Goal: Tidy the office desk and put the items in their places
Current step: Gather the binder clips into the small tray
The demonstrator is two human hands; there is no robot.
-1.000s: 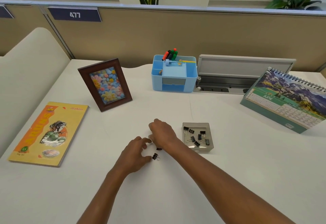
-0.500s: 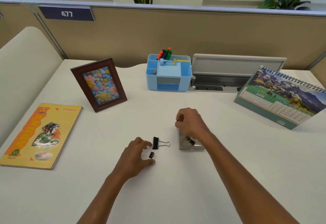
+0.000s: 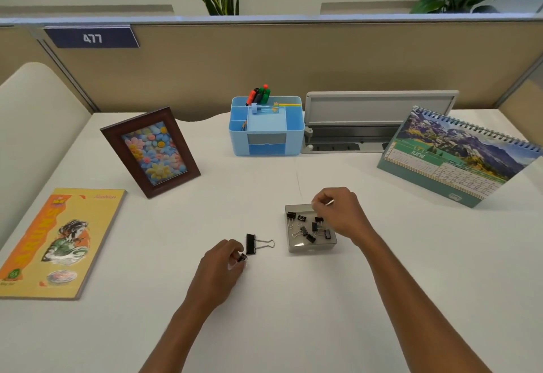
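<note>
Two clips outside the tray [image 3: 313, 247]
Left hand [image 3: 219, 269] pinches a small clip [image 3: 242, 258]; the large clip [image 3: 251, 244] lies on the bench [image 3: 293, 299] just beyond its fingers [image 3: 235, 250], handles pointing right toward the tray, where the right hand [image 3: 338, 214] grips a third clip [image 3: 330, 202]

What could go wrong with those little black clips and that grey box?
1. The small clip pinched in the left hand might slip and skitter across the desk.
2. The right hand, holding a wire-handled clip over the tray, could bump it and spill the clips inside.
3. The big clip lying outside the tray could snap on a finger.
</note>
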